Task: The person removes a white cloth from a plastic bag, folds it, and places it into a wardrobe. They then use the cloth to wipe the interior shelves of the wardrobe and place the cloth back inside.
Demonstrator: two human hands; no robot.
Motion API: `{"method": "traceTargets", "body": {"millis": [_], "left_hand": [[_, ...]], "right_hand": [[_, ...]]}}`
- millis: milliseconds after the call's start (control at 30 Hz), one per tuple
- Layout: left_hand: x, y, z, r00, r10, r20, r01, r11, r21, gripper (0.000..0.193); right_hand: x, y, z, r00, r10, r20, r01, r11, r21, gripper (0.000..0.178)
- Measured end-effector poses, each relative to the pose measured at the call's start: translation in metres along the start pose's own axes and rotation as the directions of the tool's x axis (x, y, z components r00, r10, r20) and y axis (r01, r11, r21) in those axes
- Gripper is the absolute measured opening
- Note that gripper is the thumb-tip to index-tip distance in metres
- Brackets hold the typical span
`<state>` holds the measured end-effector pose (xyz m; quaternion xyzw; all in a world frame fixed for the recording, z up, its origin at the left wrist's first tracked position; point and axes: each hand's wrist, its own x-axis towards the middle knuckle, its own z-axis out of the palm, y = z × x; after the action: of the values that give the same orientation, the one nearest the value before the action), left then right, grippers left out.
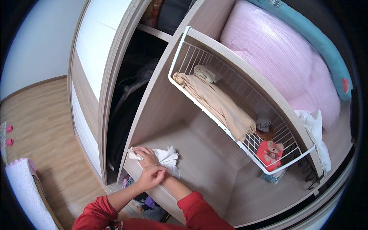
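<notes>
My right hand (146, 156) presses down on a white cloth (168, 157) at the left front corner of the wooden wardrobe shelf (199, 161). Part of the cloth sticks out past the fingers, and the rest lies crumpled beside the hand. Across my right wrist rests my left hand (151, 177), its fingers curled in. Whatever those fingers may hold is hidden. Both forearms come from red sleeves.
Above the shelf hangs a white wire basket (214, 115) holding beige folded clothing (214, 101) and a red item with a teddy bear (270, 155). Pink bedding (276, 57) fills the upper shelf. Clothes (147, 205) lie below; a sliding door (94, 50) stands left.
</notes>
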<state>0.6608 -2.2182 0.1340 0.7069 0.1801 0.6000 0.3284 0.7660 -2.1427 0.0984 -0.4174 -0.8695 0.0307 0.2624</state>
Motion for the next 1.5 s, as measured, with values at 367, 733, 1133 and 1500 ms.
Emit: {"method": "traceTargets", "body": {"millis": [367,733,1133,1500], "left_hand": [[-0.028,0.009,-0.067,0.984,-0.096,0.153,0.091,0.995,0.041,0.010],[-0.117,-0.082,-0.226,0.829,-0.558,-0.037,0.559,0.829,0.006,0.011],[-0.111,-0.085,-0.207,0.828,-0.499,0.255,0.520,0.854,-0.017,0.010],[-0.141,-0.085,-0.221,0.787,-0.564,0.252,0.592,0.804,-0.048,0.012]], "right_hand": [[-0.179,-0.024,-0.059,0.899,0.432,-0.066,-0.336,0.779,0.529,0.021],[-0.251,-0.080,-0.076,0.069,0.500,-0.863,-0.997,0.049,-0.051,0.032],[0.013,-0.059,0.036,0.764,0.564,-0.314,-0.613,0.786,-0.078,0.050],[-0.287,-0.093,-0.090,0.008,0.411,-0.912,-0.944,-0.298,-0.142,0.035]]}}
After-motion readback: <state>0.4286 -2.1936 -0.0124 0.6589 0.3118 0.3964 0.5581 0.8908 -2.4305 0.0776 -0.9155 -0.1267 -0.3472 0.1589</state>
